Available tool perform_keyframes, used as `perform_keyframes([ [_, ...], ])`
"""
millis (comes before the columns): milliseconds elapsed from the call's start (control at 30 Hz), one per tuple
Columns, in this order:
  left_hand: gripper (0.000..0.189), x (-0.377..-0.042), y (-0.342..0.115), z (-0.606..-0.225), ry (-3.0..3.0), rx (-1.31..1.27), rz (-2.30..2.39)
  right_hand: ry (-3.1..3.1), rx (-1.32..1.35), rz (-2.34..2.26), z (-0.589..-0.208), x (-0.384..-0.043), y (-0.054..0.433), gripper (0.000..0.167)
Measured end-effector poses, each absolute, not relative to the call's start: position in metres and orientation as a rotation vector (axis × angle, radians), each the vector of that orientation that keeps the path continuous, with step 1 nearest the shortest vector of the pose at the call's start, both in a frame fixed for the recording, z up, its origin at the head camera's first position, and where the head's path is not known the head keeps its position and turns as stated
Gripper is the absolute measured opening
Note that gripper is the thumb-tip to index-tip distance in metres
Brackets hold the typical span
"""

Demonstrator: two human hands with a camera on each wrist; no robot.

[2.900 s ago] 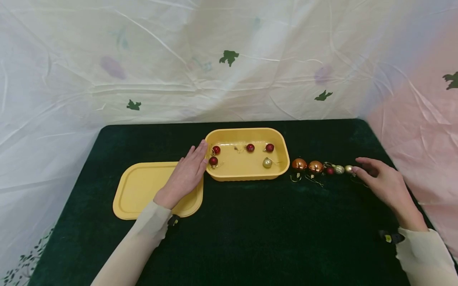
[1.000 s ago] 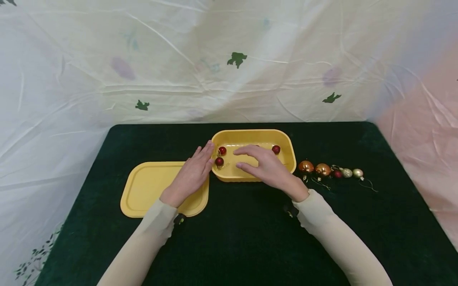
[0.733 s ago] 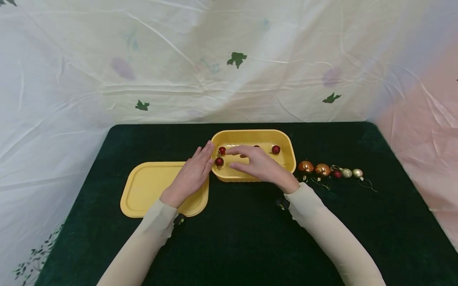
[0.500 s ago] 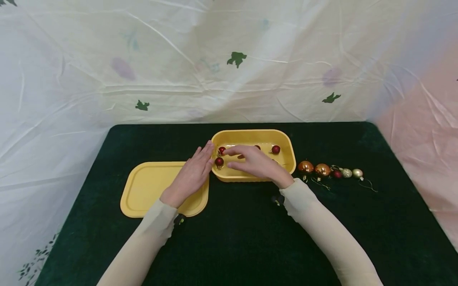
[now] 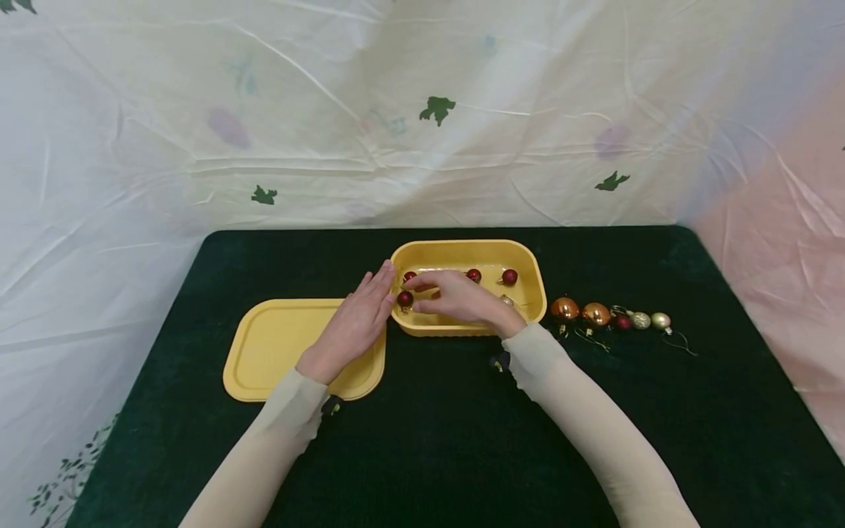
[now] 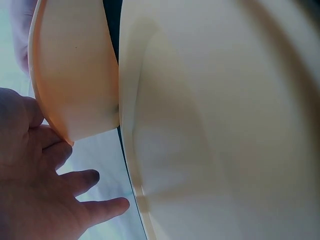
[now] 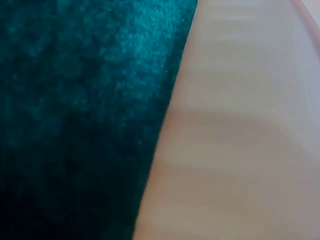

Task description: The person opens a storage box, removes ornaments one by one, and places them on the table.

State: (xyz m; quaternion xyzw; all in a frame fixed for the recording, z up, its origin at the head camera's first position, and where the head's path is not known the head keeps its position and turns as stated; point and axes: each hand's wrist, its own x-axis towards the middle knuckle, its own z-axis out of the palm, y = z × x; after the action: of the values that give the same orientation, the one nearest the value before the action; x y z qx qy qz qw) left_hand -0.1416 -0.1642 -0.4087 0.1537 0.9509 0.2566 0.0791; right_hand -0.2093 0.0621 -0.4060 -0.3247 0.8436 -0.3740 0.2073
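In the head view, my left hand (image 5: 356,320) lies straight-fingered against the left end of a yellow plastic box (image 5: 469,330). Seen from the left wrist, that hand's fingertips (image 6: 64,150) touch the box's rim. My right hand (image 5: 460,297) reaches inside the box, thumb and forefinger apart at a small dark red bauble (image 5: 405,298) in the left corner. Behind the forefinger, another red bauble (image 5: 410,276) is partly covered. Two more red baubles, one central (image 5: 473,276) and one further right (image 5: 509,277), lie in there too. A gold bauble (image 5: 506,300) is mostly hidden by the right hand.
A yellow lid (image 5: 277,345) lies left of the box, under the left wrist. Right of the box, a row holds two copper baubles (image 5: 580,312), a small red one (image 5: 622,322) and two gold ones (image 5: 650,320). Dark green cloth (image 5: 422,440) covers the table.
My right hand has come from the row's right end into the box, then moved left and down to the corner bauble, uncovering the central red one. The left hand keeps its place.
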Motion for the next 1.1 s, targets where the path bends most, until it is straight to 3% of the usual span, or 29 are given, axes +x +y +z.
perform_keyframes([
  [400, 0.060, -0.141, -0.164, -0.408, 2.842, 0.446, 0.766, 2.303, -0.920, -1.006, -0.405, -0.212, 0.055, 0.047],
  [1100, 0.059, -0.142, -0.165, -0.411, 2.845, 0.461, 0.775, 2.309, -0.980, -0.899, -0.408, -0.212, 0.051, 0.038],
])
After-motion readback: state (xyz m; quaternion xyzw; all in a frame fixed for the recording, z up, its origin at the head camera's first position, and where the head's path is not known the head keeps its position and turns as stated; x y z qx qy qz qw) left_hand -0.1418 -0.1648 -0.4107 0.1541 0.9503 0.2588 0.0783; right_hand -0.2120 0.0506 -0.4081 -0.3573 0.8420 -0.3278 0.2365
